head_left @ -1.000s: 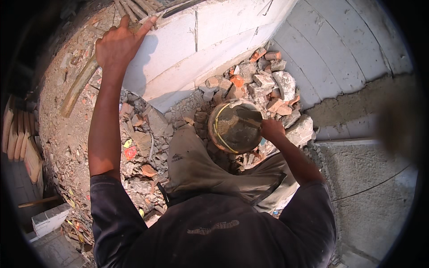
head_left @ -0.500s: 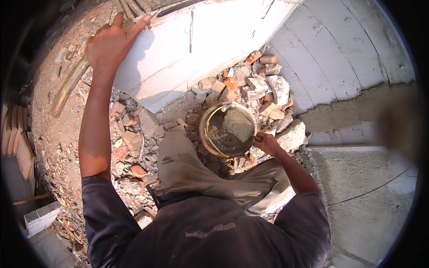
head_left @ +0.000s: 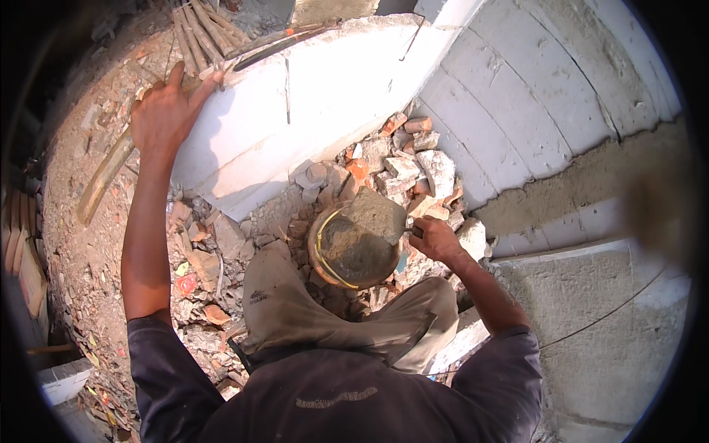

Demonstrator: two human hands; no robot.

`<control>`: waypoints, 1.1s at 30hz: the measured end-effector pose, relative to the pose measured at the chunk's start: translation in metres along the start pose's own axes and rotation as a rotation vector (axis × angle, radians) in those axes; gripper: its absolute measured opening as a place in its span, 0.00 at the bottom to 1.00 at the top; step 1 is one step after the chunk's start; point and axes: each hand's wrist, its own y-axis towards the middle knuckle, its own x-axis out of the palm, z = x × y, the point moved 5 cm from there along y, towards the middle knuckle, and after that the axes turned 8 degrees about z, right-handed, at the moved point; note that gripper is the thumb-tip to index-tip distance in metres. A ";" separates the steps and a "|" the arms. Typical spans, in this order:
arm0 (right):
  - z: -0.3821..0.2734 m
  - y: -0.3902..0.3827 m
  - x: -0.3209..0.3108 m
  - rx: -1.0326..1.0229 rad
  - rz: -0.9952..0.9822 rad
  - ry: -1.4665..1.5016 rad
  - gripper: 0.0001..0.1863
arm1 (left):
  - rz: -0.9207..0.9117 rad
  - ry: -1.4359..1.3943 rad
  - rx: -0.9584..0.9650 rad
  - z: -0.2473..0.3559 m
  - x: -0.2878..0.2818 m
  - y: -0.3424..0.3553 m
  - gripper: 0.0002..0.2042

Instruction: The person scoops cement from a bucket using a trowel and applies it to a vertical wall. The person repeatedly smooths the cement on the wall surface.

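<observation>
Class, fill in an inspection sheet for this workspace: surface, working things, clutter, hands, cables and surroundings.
Surface: uneven, rubble-strewn ground.
Working things: bucket holding wet-looking mortar; mortar-laden trowel at its far right side.
Clutter: broken bricks and rubble beside the bucket; sticks near the white wall.
Left hand: thumb at the wall's upper edge; whether it grips the wooden pole is unclear.
Right hand: closed around the trowel's handle.
Cables: thin dark line at right; wire or crack, cannot tell.
Surroundings: grey wall, upper right.
</observation>
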 end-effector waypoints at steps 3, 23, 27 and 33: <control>-0.034 0.016 -0.032 -0.069 -0.038 0.148 0.11 | 0.032 0.016 0.023 0.002 0.000 0.000 0.41; 0.100 0.063 -0.046 0.460 0.335 0.441 0.15 | 0.007 0.063 0.028 -0.006 0.010 0.000 0.42; 0.056 0.014 -0.005 0.204 -0.179 0.158 0.17 | -0.047 0.029 -0.009 -0.004 0.015 0.002 0.43; 0.020 0.015 0.102 0.094 -0.320 -0.423 0.11 | -0.009 0.030 -0.021 -0.005 0.013 0.001 0.43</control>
